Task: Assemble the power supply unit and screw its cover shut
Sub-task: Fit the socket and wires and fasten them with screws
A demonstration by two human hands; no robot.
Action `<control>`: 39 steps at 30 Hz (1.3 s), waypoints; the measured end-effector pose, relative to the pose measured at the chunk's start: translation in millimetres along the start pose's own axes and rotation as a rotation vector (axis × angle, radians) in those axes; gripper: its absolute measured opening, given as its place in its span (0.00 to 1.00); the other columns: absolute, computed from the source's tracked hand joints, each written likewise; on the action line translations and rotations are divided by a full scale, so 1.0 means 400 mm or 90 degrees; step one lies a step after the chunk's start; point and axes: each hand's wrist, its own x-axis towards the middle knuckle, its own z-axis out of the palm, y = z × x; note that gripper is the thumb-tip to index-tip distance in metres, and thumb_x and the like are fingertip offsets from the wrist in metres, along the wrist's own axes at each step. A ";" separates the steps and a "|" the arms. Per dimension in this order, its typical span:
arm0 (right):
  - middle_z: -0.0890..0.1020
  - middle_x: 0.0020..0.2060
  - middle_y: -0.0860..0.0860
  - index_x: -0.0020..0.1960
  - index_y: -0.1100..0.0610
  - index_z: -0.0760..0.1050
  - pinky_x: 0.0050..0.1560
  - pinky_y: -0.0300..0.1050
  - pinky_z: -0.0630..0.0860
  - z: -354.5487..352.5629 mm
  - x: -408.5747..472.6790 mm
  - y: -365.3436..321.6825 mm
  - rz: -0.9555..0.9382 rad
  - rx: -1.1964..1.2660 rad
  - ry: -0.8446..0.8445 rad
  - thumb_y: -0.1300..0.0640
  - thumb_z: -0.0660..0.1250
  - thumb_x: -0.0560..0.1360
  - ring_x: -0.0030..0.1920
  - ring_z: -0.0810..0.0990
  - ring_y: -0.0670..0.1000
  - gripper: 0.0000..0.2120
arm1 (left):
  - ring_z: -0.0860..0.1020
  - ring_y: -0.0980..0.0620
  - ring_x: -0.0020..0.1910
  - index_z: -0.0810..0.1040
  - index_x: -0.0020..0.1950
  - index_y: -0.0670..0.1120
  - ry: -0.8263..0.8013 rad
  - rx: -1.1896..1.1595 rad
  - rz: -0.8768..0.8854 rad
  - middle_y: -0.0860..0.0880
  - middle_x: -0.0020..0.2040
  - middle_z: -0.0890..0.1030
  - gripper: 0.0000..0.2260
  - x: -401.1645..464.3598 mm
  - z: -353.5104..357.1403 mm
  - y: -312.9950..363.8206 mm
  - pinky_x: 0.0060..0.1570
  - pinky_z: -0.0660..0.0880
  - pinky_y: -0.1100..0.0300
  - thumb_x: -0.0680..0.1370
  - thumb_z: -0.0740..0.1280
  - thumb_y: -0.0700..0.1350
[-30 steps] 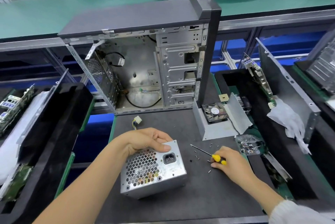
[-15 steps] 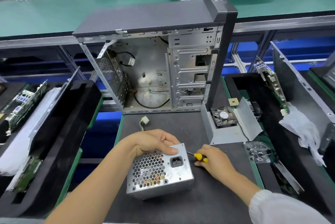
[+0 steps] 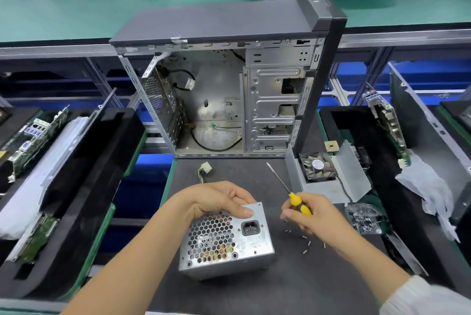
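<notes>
A silver power supply unit (image 3: 229, 240) stands on the dark mat (image 3: 280, 284), its honeycomb grille and black socket facing me. My left hand (image 3: 219, 200) grips its top edge, thumb on the front face. My right hand (image 3: 309, 215) holds a yellow-and-black screwdriver (image 3: 297, 200) just right of the unit, its thin shaft pointing up and away to the left. Several small screws (image 3: 307, 239) lie loose on the mat beside and under my right hand.
An open computer case (image 3: 229, 90) stands at the back of the mat. A grey metal bracket with a fan (image 3: 323, 172) sits to the right, a bag of screws (image 3: 364, 218) near it. A white cable plug (image 3: 206, 168) lies behind the unit. Black foam trays with circuit boards flank both sides.
My right hand has drawn back from the unit's right side and raised the screwdriver, whose shaft now points up and away. My left hand still grips the unit's top.
</notes>
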 end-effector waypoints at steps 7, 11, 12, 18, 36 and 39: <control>0.81 0.29 0.45 0.41 0.56 0.80 0.25 0.33 0.65 -0.048 -0.025 -0.096 -0.083 0.047 0.046 0.57 0.68 0.75 0.25 0.69 0.43 0.05 | 0.85 0.53 0.41 0.81 0.54 0.42 -0.014 -0.016 -0.011 0.47 0.44 0.86 0.08 0.003 -0.007 -0.007 0.40 0.81 0.62 0.76 0.68 0.35; 0.77 0.29 0.44 0.37 0.54 0.77 0.31 0.30 0.68 -0.045 -0.007 -0.010 -0.045 -0.116 0.078 0.57 0.71 0.73 0.28 0.71 0.41 0.07 | 0.85 0.53 0.41 0.81 0.54 0.41 -0.006 -0.021 -0.007 0.47 0.44 0.86 0.08 0.004 -0.006 -0.010 0.41 0.81 0.62 0.77 0.68 0.33; 0.76 0.30 0.44 0.35 0.53 0.75 0.34 0.31 0.68 -0.023 -0.005 0.028 -0.030 -0.173 0.064 0.56 0.73 0.71 0.31 0.72 0.42 0.08 | 0.84 0.54 0.41 0.81 0.54 0.41 -0.002 -0.016 -0.003 0.47 0.44 0.86 0.08 0.005 -0.005 -0.010 0.41 0.80 0.62 0.77 0.67 0.33; 0.71 0.42 0.44 0.42 0.50 0.72 0.39 0.43 0.68 0.106 0.015 0.177 0.013 -0.451 0.044 0.46 0.69 0.72 0.47 0.74 0.47 0.09 | 0.85 0.53 0.41 0.81 0.54 0.40 -0.004 -0.012 -0.004 0.47 0.45 0.86 0.08 0.005 -0.005 -0.009 0.40 0.80 0.62 0.77 0.67 0.33; 0.73 0.46 0.44 0.48 0.48 0.70 0.41 0.43 0.67 0.057 0.047 0.171 0.013 -0.508 0.064 0.43 0.67 0.73 0.49 0.74 0.47 0.11 | 0.85 0.52 0.42 0.81 0.54 0.41 -0.008 -0.013 -0.007 0.46 0.46 0.86 0.08 0.003 -0.005 -0.009 0.41 0.81 0.61 0.76 0.69 0.34; 0.71 0.42 0.44 0.42 0.48 0.67 0.39 0.43 0.65 0.063 0.050 0.167 0.008 -0.514 0.049 0.46 0.66 0.75 0.47 0.74 0.49 0.10 | 0.85 0.53 0.41 0.81 0.53 0.41 -0.008 -0.015 -0.008 0.47 0.45 0.86 0.07 0.001 -0.004 -0.007 0.40 0.81 0.62 0.77 0.68 0.34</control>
